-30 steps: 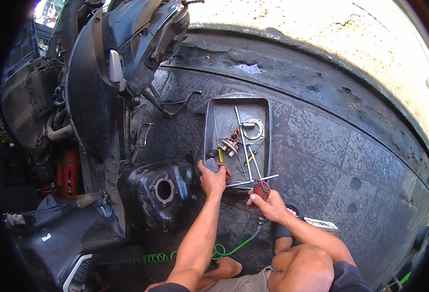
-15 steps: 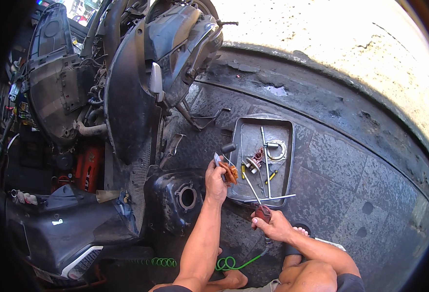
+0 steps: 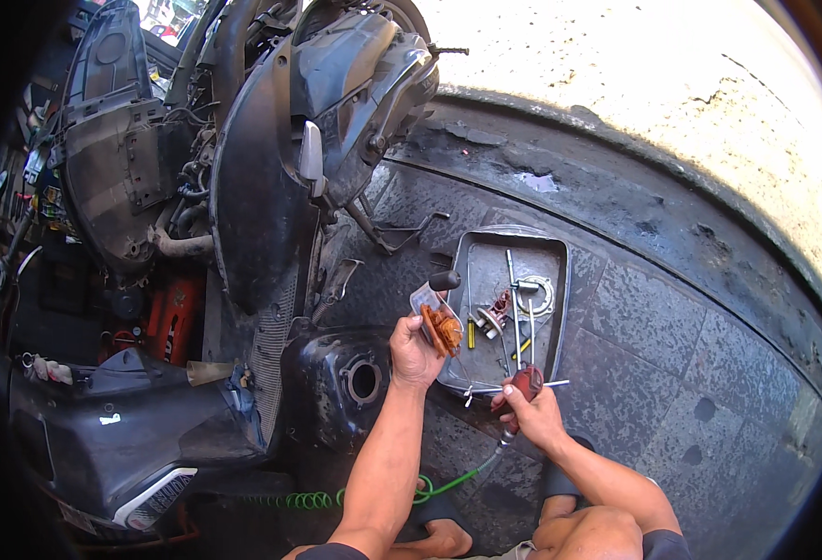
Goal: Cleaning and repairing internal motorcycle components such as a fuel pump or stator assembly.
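My left hand [image 3: 414, 353] grips a fuel pump part with a rusty-orange plastic body [image 3: 441, 330], a clear-white section and a black cylinder [image 3: 445, 280] at its far end. It is held above the near left side of a grey metal tray [image 3: 563, 313]. Closed round a red air blow gun [image 3: 526, 383] is my right hand [image 3: 532, 415], over the tray's near edge. A green coiled hose [image 3: 458, 482] runs from the gun's lower end toward the left. Inside the tray lie a metal ring [image 3: 539, 297], a reddish-and-silver part [image 3: 493, 317] and several thin rods and tools.
A black tank with a round opening [image 3: 364, 384] stands left of my left forearm. Beyond it is a partly stripped scooter [image 3: 262, 187], its side stand [image 3: 402, 233] out. Dark floor tiles [image 3: 635, 373] extend right to a raised concrete edge [image 3: 654, 177].
My right hand and the blow gun have moved slightly right and away from me. The pump part has turned in my left hand, showing more of its clear-white section.
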A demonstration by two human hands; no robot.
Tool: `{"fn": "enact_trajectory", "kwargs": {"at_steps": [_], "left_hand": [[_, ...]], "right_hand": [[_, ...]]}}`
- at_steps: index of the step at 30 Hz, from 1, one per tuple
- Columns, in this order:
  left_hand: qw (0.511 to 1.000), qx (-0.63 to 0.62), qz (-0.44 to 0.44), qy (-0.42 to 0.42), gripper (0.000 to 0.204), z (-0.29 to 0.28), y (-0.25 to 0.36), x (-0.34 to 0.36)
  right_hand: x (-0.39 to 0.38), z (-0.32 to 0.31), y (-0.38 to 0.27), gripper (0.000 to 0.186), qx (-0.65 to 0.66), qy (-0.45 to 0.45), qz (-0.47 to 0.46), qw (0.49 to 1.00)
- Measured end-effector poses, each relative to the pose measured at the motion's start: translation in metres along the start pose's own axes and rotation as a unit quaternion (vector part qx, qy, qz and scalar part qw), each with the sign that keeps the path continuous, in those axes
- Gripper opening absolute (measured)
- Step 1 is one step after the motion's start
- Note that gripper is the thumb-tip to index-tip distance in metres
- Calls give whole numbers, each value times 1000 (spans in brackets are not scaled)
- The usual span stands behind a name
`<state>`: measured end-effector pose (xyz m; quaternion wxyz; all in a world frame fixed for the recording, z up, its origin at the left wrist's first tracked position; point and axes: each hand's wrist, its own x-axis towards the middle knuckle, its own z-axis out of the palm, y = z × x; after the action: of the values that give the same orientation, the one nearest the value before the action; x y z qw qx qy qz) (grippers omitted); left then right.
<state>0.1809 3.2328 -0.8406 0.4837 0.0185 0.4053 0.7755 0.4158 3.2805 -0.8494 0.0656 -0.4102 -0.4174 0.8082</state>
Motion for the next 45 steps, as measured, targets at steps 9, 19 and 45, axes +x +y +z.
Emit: {"fn": "enact_trajectory", "kwargs": {"at_steps": [9,19,45], "left_hand": [[998,65,-17,13,53,0,-30,-18],[995,72,-68,2,46,7,-24,-28],[964,263,-16,42,15,-11,-39,-28]], "right_hand": [[16,25,1,31,105,3,-111,988],[24,49,-9,50,84,-38,-163,982],[38,38,11,45,99,62,-114,987]]}}
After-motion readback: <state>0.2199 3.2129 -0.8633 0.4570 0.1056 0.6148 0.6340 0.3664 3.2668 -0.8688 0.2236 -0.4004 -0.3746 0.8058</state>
